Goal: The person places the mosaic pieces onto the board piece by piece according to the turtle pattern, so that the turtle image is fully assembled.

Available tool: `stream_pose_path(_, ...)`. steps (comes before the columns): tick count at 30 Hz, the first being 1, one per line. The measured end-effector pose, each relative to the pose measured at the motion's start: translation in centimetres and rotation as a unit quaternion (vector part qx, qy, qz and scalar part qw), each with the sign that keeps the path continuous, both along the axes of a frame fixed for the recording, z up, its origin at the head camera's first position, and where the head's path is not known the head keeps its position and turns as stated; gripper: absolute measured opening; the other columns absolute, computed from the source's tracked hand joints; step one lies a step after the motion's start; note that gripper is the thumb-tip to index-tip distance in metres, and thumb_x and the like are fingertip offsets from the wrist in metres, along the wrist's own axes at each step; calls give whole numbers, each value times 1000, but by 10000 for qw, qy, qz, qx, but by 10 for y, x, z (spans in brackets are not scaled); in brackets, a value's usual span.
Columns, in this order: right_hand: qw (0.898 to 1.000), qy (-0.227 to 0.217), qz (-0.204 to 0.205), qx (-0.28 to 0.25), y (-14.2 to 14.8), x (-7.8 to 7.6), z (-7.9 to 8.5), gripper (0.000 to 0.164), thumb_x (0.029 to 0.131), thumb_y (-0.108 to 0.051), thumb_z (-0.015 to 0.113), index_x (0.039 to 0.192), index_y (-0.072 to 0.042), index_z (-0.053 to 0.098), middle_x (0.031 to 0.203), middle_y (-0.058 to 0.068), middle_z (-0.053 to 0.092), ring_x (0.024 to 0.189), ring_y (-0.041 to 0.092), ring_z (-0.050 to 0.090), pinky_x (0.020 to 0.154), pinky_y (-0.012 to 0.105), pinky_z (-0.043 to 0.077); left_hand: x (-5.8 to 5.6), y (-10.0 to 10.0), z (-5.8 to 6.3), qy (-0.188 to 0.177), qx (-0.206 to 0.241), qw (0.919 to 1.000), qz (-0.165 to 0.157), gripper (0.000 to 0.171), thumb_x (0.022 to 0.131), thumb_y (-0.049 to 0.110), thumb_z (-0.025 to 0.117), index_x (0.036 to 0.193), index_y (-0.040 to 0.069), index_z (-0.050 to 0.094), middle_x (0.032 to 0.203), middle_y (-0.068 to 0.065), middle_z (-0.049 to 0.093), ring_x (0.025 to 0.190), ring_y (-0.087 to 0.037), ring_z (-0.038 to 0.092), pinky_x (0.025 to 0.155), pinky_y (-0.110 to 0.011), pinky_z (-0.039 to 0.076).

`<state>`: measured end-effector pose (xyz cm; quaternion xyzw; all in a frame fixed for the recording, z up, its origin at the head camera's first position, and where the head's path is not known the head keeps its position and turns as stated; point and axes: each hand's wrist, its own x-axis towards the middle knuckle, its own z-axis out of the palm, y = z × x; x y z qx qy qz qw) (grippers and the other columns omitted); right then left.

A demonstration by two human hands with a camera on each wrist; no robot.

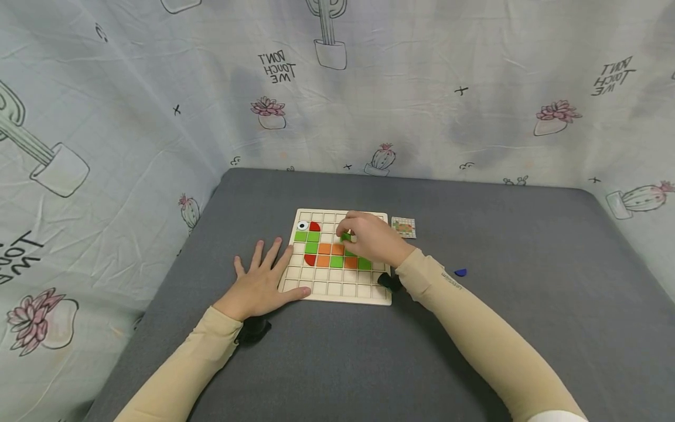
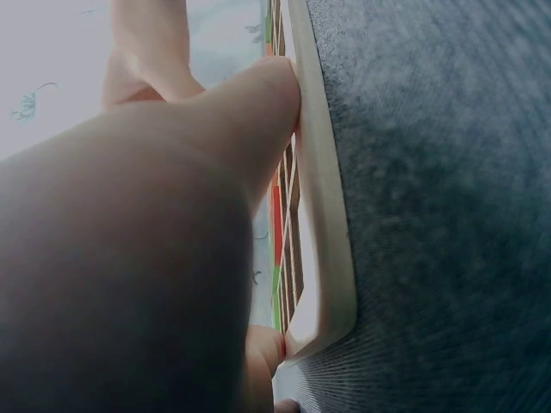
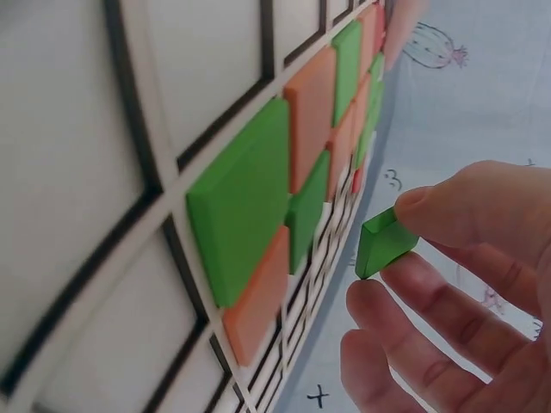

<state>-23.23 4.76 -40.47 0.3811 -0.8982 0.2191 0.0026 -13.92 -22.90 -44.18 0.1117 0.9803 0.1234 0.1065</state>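
My right hand is above the far right part of a wooden grid board. Between thumb and fingertips it pinches a small green tile, held just off the board in the right wrist view. Spread flat, my left hand lies at the board's left side, its thumb on the near left corner. Set in the grid are green tiles, orange tiles, red rounded pieces and a round eye piece. My right hand hides some squares behind it.
A small printed pattern card lies beside the board's far right corner. Farther right, a blue half-round piece rests on the grey table. A patterned cloth hangs behind and along the left.
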Motion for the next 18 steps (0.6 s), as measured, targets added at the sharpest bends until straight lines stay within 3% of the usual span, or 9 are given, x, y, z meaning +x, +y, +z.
stream_pose_path(18,9996,-175,-5,217,-17,-16,-7,14,94,-6,73,108,-8,78,108,7,72,88,19,63,85,35,55,0,0,0,37,-10,10000,-5,110,89,83,54,169,17,16,176,-17,5,159,-52,-3,107,-90,0)
